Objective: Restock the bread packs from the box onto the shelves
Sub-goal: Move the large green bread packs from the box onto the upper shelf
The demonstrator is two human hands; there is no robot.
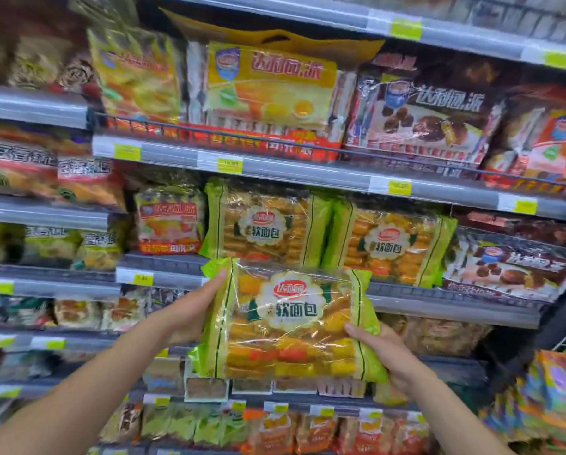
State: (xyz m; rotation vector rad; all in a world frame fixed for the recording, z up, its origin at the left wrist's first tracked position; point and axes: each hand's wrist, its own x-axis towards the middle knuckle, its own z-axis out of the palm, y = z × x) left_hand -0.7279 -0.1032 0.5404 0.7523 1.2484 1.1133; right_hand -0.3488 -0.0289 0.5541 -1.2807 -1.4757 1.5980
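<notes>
Our two bare forearms enter from the bottom edge and rise toward the shelving. Our left hand (189, 310) takes the bread pack (288, 323) at its upper left edge, thumb over the green side seam; this grip is closed on the pack. Our right hand (378, 353) takes the lower right corner, thumb pressed on the clear front film; this grip is likewise closed on the pack. We hold the pack upright, label toward us, in front of the shelf rail (163, 274) and clear of the shelf surface.

Directly above and behind the held pack, two stocked packs of the same kind stand side by side on the shelf: the left stocked pack (268, 224) and the right stocked pack (390, 247). The top edge of the held pack overlaps the lower edge of the left one in this view. To the right lies a chocolate pie pack (504, 267). On the shelf above stands a yellow pie pack (268, 83). Yellow price tags (230, 165) sit along the rails. The image is blurred at its edges.
</notes>
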